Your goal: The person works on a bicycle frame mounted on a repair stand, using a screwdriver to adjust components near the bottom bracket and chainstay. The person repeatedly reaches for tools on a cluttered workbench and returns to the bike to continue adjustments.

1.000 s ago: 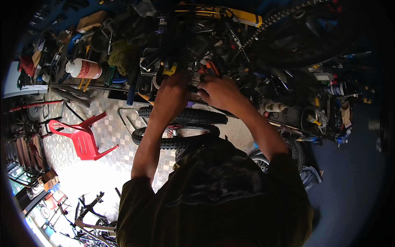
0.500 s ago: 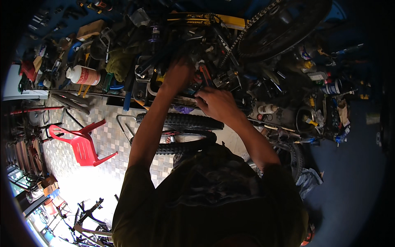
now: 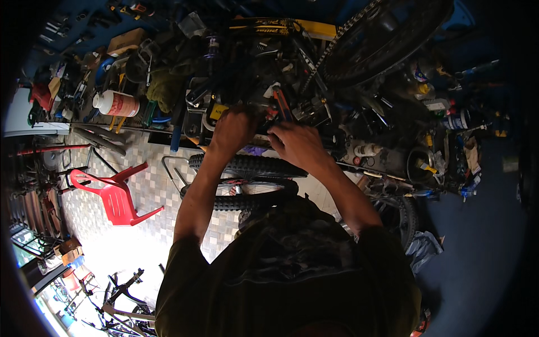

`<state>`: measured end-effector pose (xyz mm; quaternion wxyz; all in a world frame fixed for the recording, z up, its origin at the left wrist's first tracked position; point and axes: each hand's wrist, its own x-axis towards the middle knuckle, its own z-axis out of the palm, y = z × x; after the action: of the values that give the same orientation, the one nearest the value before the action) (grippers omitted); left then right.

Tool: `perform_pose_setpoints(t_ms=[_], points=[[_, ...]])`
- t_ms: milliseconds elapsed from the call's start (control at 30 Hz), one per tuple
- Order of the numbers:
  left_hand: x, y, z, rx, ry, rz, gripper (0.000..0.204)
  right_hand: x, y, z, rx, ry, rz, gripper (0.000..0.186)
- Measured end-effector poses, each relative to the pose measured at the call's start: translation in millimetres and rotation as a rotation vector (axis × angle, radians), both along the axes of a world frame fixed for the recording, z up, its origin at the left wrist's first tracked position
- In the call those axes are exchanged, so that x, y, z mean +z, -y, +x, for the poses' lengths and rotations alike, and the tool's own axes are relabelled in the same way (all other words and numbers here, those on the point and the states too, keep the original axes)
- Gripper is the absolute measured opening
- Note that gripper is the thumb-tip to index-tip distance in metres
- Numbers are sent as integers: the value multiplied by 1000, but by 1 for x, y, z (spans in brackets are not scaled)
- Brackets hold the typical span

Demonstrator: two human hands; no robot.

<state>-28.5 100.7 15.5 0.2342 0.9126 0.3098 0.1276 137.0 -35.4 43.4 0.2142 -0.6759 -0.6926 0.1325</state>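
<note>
Down at the bench (image 3: 387, 162) edge, the left hand (image 3: 234, 132) is back beside the right hand (image 3: 297, 145), and that puts two hands on the same small patch of work again! Half a second ago it was a blur, reaching deeper over the clutter; now it is sharp, pulled in nearer the edge, while the right has barely shifted. Fingers? Both sets curl downward, the right's tips bunched near something dark, but the backs of the hands block the view, and there's no making out what, if anything, either one grips. Just past the right hand lies the orange tool (image 3: 282, 104), on the bench and pointing away, its near end lost behind the knuckles, so contact is anyone's guess. By the left hand sits a yellow piece (image 3: 219, 111), showing more plainly than in the previous frame. Farther up, the chain (image 3: 337, 40) slants past a big dark wheel (image 3: 387, 48), and off left the white bottle (image 3: 117, 104) lies on its side. Out on the floor, the red chair (image 3: 117, 197) holds its spot.
</note>
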Motion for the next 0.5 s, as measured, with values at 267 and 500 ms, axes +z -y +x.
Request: perform_pose_setpoints(t_ms=[267,500], points=[[-20,-8,35,176,175,239,29,2,2,-5,-17,40,9,16],[8,-14,54,31,4,278,37,1,10,-3,-49,12,26,15]])
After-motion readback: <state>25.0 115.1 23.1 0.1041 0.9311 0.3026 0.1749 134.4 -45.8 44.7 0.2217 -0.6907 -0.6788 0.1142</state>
